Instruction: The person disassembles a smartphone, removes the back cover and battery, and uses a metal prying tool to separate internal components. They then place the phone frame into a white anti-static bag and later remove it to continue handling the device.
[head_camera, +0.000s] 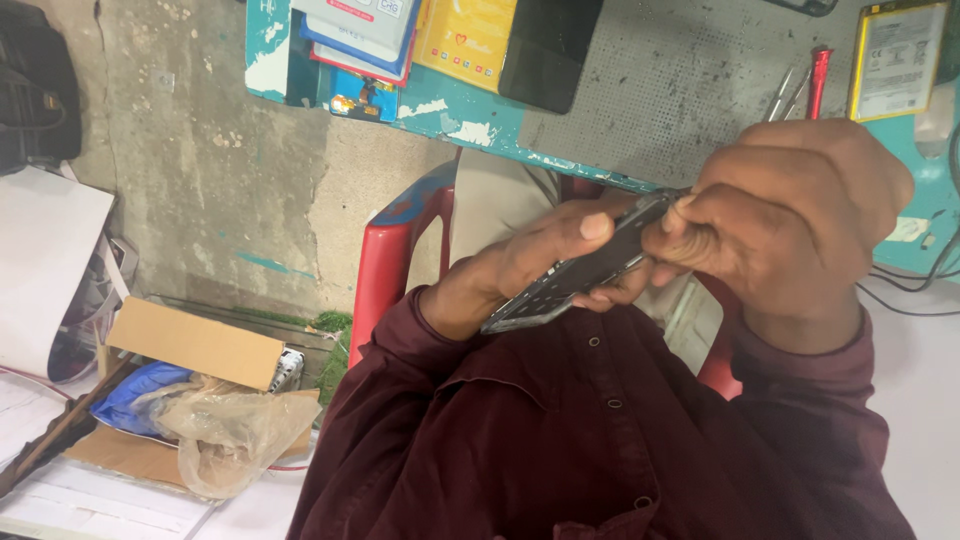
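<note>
My left hand (530, 262) grips a dark, opened-up phone (575, 278), seen nearly edge-on and tilted up to the right. Its thumb lies along the top edge and its fingers curl underneath. My right hand (795, 215) is closed around the phone's upper end, thumb and fingertips pinching it near the corner. Whether a small tool sits in that hand is hidden by the fingers. Both hands are raised in front of my maroon buttoned shirt (600, 430).
A teal workbench (450, 108) with a grey mat (670, 90) holds coloured boxes (365, 40), a black phone (545, 50), a flat battery (895, 60), tweezers and a red-handled tool (818, 80). A red plastic chair (385, 260), a cardboard box with a plastic bag (215, 425) and cables (915, 285) are nearby.
</note>
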